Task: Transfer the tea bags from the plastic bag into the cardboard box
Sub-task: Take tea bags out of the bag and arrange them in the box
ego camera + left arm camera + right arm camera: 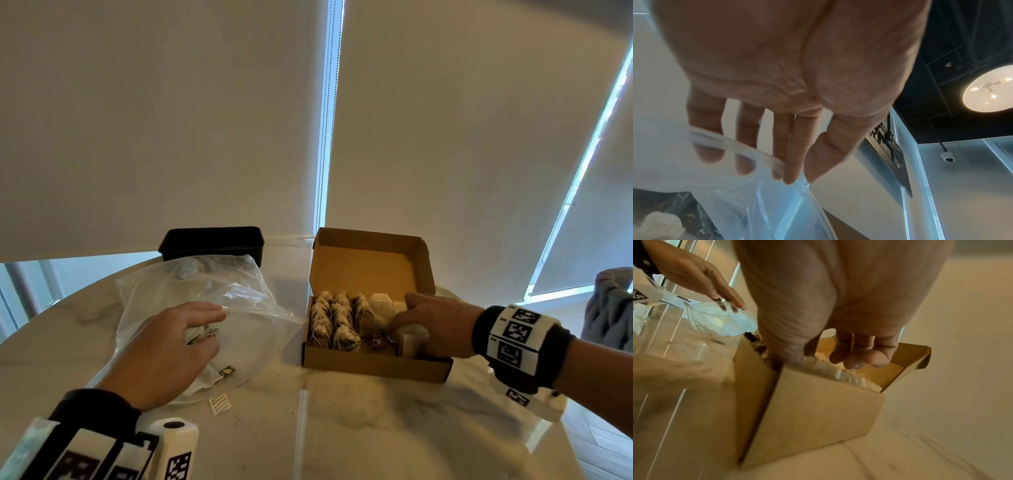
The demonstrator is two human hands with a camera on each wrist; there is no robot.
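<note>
The open cardboard box (376, 366) stands right of centre, with rows of tea bags (332, 318) filling its left part. My right hand (407, 322) is inside the box's right end, its thumb and curled fingers round a white tea bag (412, 339). The right wrist view has the same hand (824, 358) low over the tea bags (830, 369). The clear plastic bag (205, 291) lies to the left. My left hand (191, 332) reaches into its mouth with straight fingers, and several fingers show through the plastic (748, 203). More tea bags (219, 373) lie inside the bag.
A black container (212, 243) stands behind the plastic bag at the far edge of the round marble table (342, 428). A small paper tag (221, 404) lies loose near the bag. Grey cloth (609, 308) is off the table at the right.
</note>
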